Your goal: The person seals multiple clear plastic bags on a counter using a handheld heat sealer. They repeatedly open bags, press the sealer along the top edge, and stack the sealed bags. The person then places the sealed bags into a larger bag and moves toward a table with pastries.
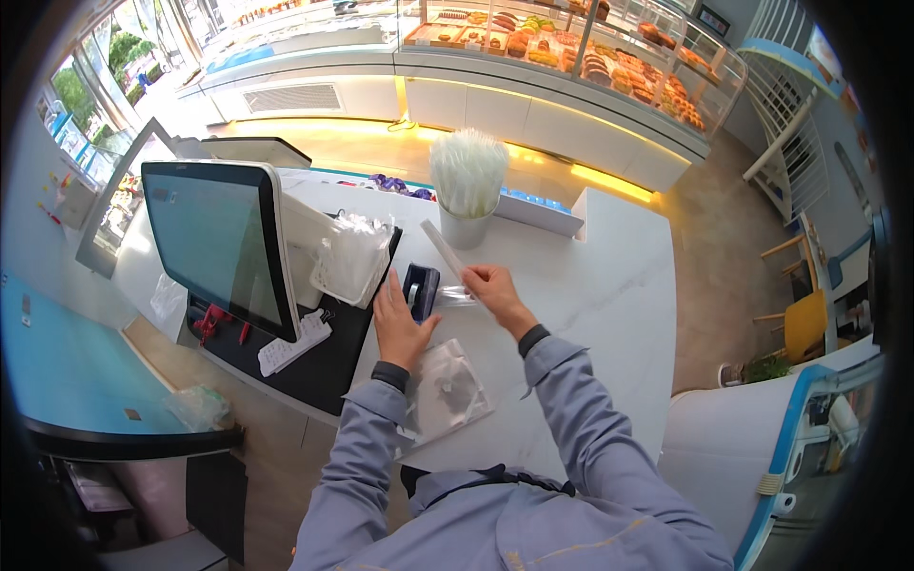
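My right hand (pixel 493 291) pinches a long, clear plastic-wrapped strip (pixel 443 246) that slants up and to the left. Another clear plastic piece (pixel 455 296) lies beside those fingers, by the dark blue tape dispenser (pixel 421 292). Alongside the dispenser is my left hand (pixel 401 325), fingers extended and thumb spread around its near end; whether it presses on the dispenser is unclear. Flat clear plastic bags (pixel 451 389) rest on the white marbled counter (pixel 607 285) below my hands. Just beyond them stands a white cup (pixel 468 225) packed with upright plastic-wrapped items (pixel 469 171).
To the left, a touchscreen monitor (pixel 214 239) stands on a black mat (pixel 335 375). A white basket (pixel 350 275) of clear packets and paper slips (pixel 294 344) are near it. Across the aisle is a glass bakery case (pixel 543 46). A yellow chair (pixel 805 325) is at right.
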### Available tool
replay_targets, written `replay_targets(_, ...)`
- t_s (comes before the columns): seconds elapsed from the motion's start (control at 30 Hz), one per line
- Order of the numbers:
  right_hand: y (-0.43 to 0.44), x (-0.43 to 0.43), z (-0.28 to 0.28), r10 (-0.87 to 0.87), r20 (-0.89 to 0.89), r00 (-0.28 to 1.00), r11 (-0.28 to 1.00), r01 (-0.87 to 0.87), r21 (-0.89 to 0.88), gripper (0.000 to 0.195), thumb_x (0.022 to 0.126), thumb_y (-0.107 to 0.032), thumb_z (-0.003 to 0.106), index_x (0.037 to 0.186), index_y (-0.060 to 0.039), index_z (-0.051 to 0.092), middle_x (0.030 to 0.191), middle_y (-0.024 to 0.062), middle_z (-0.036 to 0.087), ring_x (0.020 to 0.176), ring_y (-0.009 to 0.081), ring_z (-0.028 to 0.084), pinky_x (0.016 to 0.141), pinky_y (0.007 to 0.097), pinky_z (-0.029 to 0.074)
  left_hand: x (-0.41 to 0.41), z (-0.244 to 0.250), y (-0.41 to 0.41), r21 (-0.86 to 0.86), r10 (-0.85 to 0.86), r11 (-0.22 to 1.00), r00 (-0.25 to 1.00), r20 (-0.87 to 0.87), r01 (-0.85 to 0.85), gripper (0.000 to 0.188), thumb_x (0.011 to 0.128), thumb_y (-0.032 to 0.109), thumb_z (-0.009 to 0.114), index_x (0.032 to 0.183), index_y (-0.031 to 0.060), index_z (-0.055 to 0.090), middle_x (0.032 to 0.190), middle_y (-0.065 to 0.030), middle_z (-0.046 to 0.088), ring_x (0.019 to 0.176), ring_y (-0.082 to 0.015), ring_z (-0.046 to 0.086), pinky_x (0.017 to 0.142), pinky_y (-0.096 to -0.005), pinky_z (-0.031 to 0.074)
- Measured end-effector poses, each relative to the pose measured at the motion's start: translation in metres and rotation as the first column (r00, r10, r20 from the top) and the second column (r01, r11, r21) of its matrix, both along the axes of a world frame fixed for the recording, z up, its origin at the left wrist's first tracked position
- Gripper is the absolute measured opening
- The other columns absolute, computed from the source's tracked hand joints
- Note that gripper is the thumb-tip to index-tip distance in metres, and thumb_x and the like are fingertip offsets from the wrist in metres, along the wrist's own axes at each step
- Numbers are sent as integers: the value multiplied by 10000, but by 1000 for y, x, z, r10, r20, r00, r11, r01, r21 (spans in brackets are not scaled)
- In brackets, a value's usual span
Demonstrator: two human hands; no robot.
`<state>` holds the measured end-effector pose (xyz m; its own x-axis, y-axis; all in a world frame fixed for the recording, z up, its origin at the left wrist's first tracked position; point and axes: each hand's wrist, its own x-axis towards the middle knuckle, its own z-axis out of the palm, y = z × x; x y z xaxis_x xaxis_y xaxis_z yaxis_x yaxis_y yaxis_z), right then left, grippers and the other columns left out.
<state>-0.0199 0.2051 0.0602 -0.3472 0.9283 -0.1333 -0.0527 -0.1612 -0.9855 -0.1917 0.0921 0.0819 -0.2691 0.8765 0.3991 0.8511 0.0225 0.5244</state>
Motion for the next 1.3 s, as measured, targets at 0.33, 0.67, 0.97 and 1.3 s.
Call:
replay_targets(0.33,-16,-33,-48,-171,401,900,969,79,235,248,833,-273,705,883,-31,720,769,106,712,685,208,684,645,312,515,-2,-2,0,-178,179,977,909,377,-119,684,700,184,797,1294,21,503,1056,-214,654,940,-390,648,798,-435,513)
replay_targets(0.67,-12,-34,-52,-112,527,842,961,-43,272,239,786,-248,740,872,-60,620,748,88,664,702,261,639,635,360,486,-4,21,-19,37,139,987,935,325,-159,661,710,164,792,1287,-4,518,1108,-227,643,993,-387,639,839,-411,509)
replay_targets(0.97,-13,-35,-49,-59,540,839,946,-125,298,217,807,-185,707,890,-25,587,840,181,673,822,389,642,700,458,490,11,-23,22,-176,94,981,993,75,-80,651,751,178,736,1327,37,466,1012,-183,638,896,-389,638,755,-470,508)
replay_targets(1.3,-63,-35,14,-362,718,595,627,-415,660,105,783,-29,569,881,-36,607,873,134,603,859,345,604,753,435,499,2,-20,15,-187,20,982,997,73,-6,812,718,175,785,1402,8,379,1097,-179,594,1075,-389,534,891,-469,440)
